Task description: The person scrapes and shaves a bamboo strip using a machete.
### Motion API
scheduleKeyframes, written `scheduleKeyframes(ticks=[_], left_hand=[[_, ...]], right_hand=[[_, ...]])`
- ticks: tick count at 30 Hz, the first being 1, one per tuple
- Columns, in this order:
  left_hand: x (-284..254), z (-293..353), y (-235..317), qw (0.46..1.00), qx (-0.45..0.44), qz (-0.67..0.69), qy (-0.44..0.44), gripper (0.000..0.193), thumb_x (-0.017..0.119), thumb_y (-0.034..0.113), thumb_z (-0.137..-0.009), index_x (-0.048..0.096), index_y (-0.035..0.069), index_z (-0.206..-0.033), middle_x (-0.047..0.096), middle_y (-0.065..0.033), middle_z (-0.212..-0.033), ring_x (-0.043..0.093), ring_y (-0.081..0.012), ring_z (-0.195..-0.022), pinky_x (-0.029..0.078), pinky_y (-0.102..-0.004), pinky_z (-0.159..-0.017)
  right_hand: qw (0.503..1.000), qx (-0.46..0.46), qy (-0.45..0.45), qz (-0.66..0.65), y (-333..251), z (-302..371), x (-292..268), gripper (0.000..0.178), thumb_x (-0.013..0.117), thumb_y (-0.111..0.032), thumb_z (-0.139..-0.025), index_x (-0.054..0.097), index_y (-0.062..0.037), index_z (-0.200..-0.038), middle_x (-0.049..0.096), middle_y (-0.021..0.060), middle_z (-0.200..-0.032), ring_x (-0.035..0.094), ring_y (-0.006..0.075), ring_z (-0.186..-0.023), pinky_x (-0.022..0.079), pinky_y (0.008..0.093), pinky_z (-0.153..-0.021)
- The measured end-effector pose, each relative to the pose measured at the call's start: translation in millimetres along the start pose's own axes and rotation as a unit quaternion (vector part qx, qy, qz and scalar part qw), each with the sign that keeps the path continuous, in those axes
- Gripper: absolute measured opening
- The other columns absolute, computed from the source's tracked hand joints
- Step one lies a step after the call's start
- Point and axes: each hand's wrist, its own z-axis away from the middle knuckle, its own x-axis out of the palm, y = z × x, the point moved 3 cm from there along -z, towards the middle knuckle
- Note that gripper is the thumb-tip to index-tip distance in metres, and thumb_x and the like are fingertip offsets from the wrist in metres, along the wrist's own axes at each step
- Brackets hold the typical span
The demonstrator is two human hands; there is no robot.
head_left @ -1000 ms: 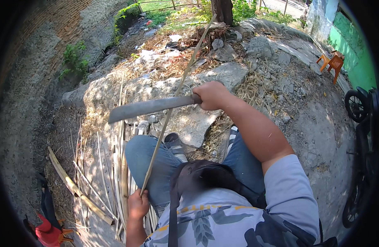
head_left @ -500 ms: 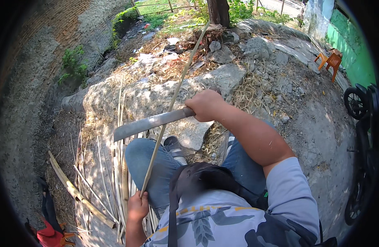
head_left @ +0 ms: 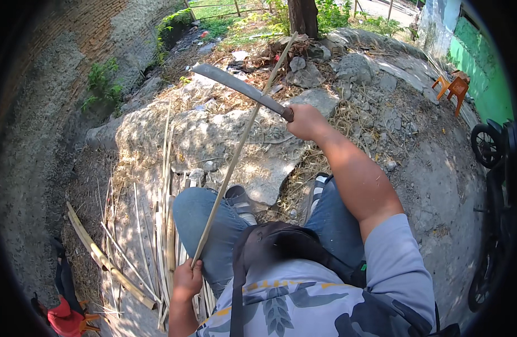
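Observation:
My right hand (head_left: 306, 122) is closed around the handle of a machete (head_left: 236, 84), its broad grey blade reaching up and to the left. The blade crosses a long, thin bamboo strip (head_left: 236, 151) beyond its middle, toward the far end; whether it touches or only overlaps the strip in view, I cannot tell. Down at the near end of that strip, beside my left knee, my left hand (head_left: 188, 278) grips it with the thumb on top. The strip slants up and away past my knee toward the tree.
Several split bamboo strips (head_left: 160, 241) lie left of my leg, near a thicker bamboo piece (head_left: 110, 261). A person in red (head_left: 66, 319) is at the lower left. Broken concrete (head_left: 253, 174) and rubble lie ahead. An orange stool (head_left: 456, 89) and a motorbike (head_left: 492, 191) stand right.
My right hand has moved away and slightly right with the machete, and the blade now crosses the strip farther toward its far end. My left hand has stayed in place.

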Motion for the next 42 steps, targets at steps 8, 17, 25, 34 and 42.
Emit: scheduleKeyframes(ticks=[8, 17, 25, 34, 42], left_hand=[[1.3, 1.6, 4.6, 1.0, 0.009, 0.013, -0.006, 0.039, 0.056, 0.032, -0.105, 0.062, -0.002, -0.088, 0.06, -0.0167, -0.064, 0.06, -0.0299, -0.058, 0.046, -0.0434, -0.058], [5.0, 7.0, -1.1, 1.0, -0.019, 0.001, 0.014, 0.033, 0.06, 0.03, -0.102, 0.064, 0.001, -0.088, 0.064, -0.0265, -0.074, 0.063, -0.0493, -0.073, 0.047, -0.0512, -0.063], [0.3, 2.3, 6.5, 0.999, 0.003, 0.03, 0.011, 0.034, 0.06, 0.031, -0.102, 0.064, 0.001, -0.087, 0.063, -0.0248, -0.071, 0.062, -0.0483, -0.069, 0.047, -0.0505, -0.061], [1.4, 0.8, -0.5, 0.999, 0.019, 0.044, -0.007, 0.038, 0.056, 0.033, -0.105, 0.061, -0.002, -0.089, 0.06, -0.0179, -0.066, 0.058, -0.0316, -0.061, 0.046, -0.042, -0.059], [-2.6, -0.4, -5.1, 0.997, -0.007, 0.069, -0.035, 0.035, 0.059, 0.03, -0.104, 0.063, -0.002, -0.091, 0.061, -0.0217, -0.069, 0.058, -0.0319, -0.061, 0.047, -0.0435, -0.063]], right_hand=[[0.957, -0.232, -0.087, 0.149, -62.4, 45.6, 4.1, 0.018, 0.07, -0.019, -0.075, 0.07, -0.014, -0.092, 0.073, 0.0107, -0.087, 0.072, 0.0339, -0.086, 0.056, 0.049, -0.076], [0.932, -0.311, -0.068, 0.175, -70.8, 44.9, 3.2, 0.019, 0.072, -0.017, -0.071, 0.069, -0.0159, -0.09, 0.073, 0.0083, -0.084, 0.071, 0.0333, -0.086, 0.055, 0.0469, -0.078], [0.991, 0.091, 0.082, 0.046, 3.2, 6.9, -38.5, 0.023, 0.068, -0.022, -0.086, 0.069, -0.0117, -0.107, 0.073, 0.0134, -0.105, 0.07, 0.0355, -0.104, 0.056, 0.0504, -0.088], [0.986, -0.078, 0.077, 0.129, -15.1, 20.2, -31.6, 0.02, 0.07, -0.019, -0.079, 0.069, -0.0106, -0.097, 0.073, 0.015, -0.094, 0.07, 0.0374, -0.094, 0.054, 0.0518, -0.082], [0.964, -0.152, 0.08, 0.203, -34.9, 31.1, -34.9, 0.016, 0.072, -0.021, -0.077, 0.07, -0.0128, -0.091, 0.072, 0.0125, -0.088, 0.071, 0.034, -0.089, 0.055, 0.0507, -0.081]])
